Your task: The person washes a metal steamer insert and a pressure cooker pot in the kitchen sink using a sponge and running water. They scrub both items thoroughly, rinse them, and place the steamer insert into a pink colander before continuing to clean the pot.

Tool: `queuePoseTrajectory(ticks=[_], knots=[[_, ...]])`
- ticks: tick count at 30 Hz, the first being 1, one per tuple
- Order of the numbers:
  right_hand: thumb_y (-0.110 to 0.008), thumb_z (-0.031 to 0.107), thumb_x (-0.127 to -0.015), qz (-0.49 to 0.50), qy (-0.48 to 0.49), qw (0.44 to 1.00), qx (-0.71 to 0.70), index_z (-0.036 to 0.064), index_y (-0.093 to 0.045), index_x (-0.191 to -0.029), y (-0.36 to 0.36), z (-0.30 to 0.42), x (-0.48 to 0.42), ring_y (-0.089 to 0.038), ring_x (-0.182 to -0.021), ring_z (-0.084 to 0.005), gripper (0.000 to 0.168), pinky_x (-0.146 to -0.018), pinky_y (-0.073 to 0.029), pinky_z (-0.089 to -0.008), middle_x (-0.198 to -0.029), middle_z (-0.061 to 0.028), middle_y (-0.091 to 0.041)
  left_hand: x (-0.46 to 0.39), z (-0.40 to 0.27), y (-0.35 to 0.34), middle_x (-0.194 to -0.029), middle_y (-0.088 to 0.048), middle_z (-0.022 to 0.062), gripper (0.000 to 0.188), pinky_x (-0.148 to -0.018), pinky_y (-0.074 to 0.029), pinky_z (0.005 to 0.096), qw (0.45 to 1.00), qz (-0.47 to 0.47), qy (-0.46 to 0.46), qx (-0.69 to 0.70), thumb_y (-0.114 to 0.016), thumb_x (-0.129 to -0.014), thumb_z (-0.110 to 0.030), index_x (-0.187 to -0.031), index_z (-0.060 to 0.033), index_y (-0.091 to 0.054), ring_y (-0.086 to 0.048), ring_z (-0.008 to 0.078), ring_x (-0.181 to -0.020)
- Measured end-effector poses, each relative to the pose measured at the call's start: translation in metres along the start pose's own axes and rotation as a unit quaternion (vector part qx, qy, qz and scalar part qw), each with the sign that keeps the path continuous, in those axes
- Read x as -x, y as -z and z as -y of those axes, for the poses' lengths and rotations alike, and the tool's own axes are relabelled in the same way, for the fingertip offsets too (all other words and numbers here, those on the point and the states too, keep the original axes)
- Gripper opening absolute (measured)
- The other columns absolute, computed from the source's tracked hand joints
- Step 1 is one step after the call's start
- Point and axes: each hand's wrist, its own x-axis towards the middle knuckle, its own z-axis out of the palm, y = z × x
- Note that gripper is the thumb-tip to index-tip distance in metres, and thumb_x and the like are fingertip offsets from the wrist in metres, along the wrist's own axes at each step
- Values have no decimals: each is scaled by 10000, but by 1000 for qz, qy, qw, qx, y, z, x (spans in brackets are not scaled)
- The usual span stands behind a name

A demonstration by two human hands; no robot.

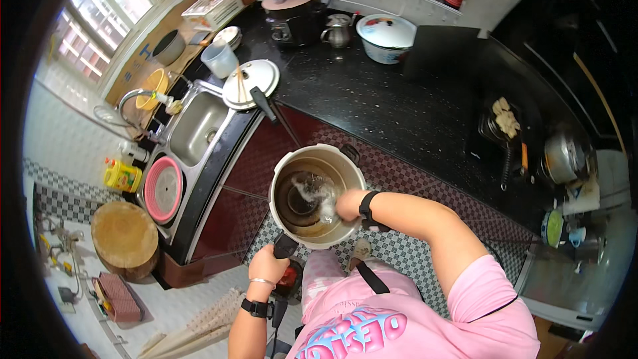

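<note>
A metal pressure-cooker pot, lidless, is held tilted in front of my body, its brown-stained inside facing me. My left hand grips the pot's long black handle at the lower left. My right hand reaches over the rim into the pot, fingers curled and blurred. Beside its fingers is a pale, shiny blur, either moving water or a scrubber; I cannot tell which. A short black side handle sits on the far rim. The pot's round lid, with a black handle, lies by the sink.
To the left is a steel sink, with a pink basket in its second basin. A black countertop carries an electric cooker and a lidded enamel pot. A pan with food stands right. A round chopping block stands lower left.
</note>
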Motion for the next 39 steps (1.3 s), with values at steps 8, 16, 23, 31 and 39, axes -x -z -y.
queuePoseTrajectory(ticks=[8, 16, 23, 31, 39], knots=[[-581, 238, -831, -118, 17, 944, 308, 152, -718, -1069, 86, 19, -81, -450, -1188, -203, 288, -877, -363, -281, -1197, -20, -608, -13, 57, 46, -825, -649, 225, 243, -736, -504, 450, 998, -29, 63, -10, -667, -664, -213, -813, -26, -623, -623, 399, -821], [-593, 347, -836, 109, 115, 980, 122, 43, -628, -1157, 173, 67, -195, -624, -970, -271, 443, -844, -481, -382, -1091, -143, -650, -58, 125, 104, -800, -643, 221, 243, -730, -505, 453, 995, -74, 68, 20, -675, -673, -230, -784, -27, -604, -623, 397, -807], [-588, 163, -785, 92, 242, 966, 8, 116, -594, -1205, 262, 122, -204, -625, -905, -311, 423, -774, -478, -419, -1009, -151, -673, -100, 190, 148, -791, -609, 272, 319, -707, -486, 446, 989, -69, 64, 113, -688, -630, -226, -776, 39, -590, -604, 415, -794], [-611, 194, -808, -211, 52, 911, 350, 104, -739, -951, 415, 84, -216, -592, -985, -229, 212, -792, -462, -335, -989, -28, -694, -172, 215, 165, -565, -462, 28, 252, -389, -348, 297, 845, 29, 119, 521, -665, -764, -111, -680, -45, -437, -432, 115, -426], [-647, 167, -740, -383, 104, 873, 284, 184, -717, -896, 519, 82, -247, -575, -979, -258, 172, -809, -465, -361, -931, -30, -658, -258, 196, 184, -535, -380, -40, 203, -439, -335, 284, 656, 165, 99, 730, -550, -850, -114, -691, -120, -424, -353, 86, -424]])
